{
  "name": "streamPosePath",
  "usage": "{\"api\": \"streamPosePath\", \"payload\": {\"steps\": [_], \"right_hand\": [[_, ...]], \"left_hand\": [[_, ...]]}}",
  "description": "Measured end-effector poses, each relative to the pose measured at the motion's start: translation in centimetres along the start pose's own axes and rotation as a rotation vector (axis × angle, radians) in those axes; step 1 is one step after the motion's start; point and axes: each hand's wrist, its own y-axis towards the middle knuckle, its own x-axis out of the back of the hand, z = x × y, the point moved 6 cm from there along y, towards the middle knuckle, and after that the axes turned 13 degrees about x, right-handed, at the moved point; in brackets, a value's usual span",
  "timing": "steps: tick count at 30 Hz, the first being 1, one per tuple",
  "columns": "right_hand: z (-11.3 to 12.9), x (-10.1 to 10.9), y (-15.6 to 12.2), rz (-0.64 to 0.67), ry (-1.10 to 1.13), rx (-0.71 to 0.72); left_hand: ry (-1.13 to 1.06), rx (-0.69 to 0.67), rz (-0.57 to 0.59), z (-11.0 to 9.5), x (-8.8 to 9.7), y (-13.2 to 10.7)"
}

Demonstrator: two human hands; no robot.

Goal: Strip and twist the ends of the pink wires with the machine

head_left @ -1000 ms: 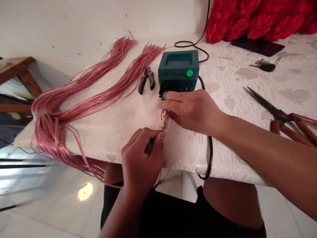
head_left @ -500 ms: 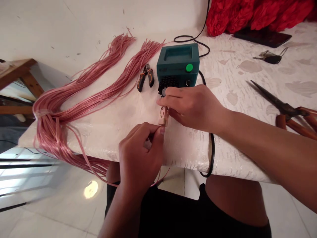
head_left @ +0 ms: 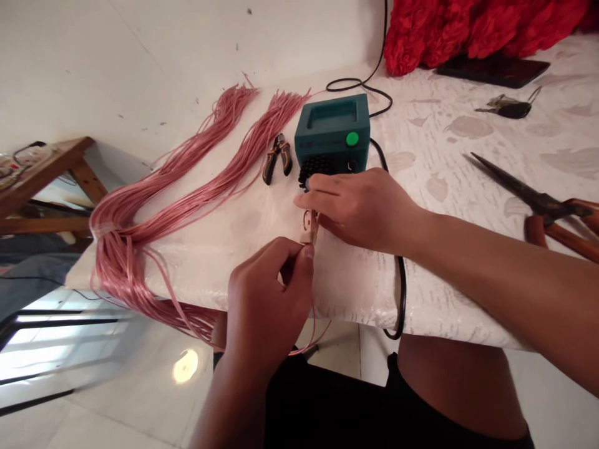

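Observation:
My right hand is closed around the upper part of a small beige plastic block, just in front of a teal box-shaped machine with a green button. Beside those fingertips is the machine's black knobbly round part, partly covered by the hand. At the block's lower end, my left hand pinches a thin pink wire, its thumb and forefinger close against the block. The wire hangs below the table edge. Whether its tip sits inside the block is hidden.
A tied bundle of pink wires covers the table's left side. Small pliers lie left of the machine. At right are large scissors, a dark phone and red fabric flowers. A black cable drops over the front edge.
The view has shifted slightly, so the table's left side sits further right and lower. Both hands keep their places at the block; more of the hanging wire shows below the left hand.

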Motion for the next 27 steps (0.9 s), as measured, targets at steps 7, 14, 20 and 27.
{"api": "streamPosePath", "payload": {"steps": [7,14,20,27], "right_hand": [[0.07,-0.03,0.01,-0.036,-0.013,0.019],[0.06,0.02,0.21,-0.057,0.017,0.039],[-0.04,-0.07,0.49,-0.065,0.013,0.038],[-0.07,-0.17,0.34,-0.049,0.035,0.038]], "left_hand": [[0.055,-0.029,0.031,-0.12,0.19,0.33],[0.025,0.015,0.076,0.03,0.37,0.8],[-0.049,0.07,0.136,0.77,0.36,0.66],[0.032,0.013,0.092,0.35,0.42,0.43]]}}
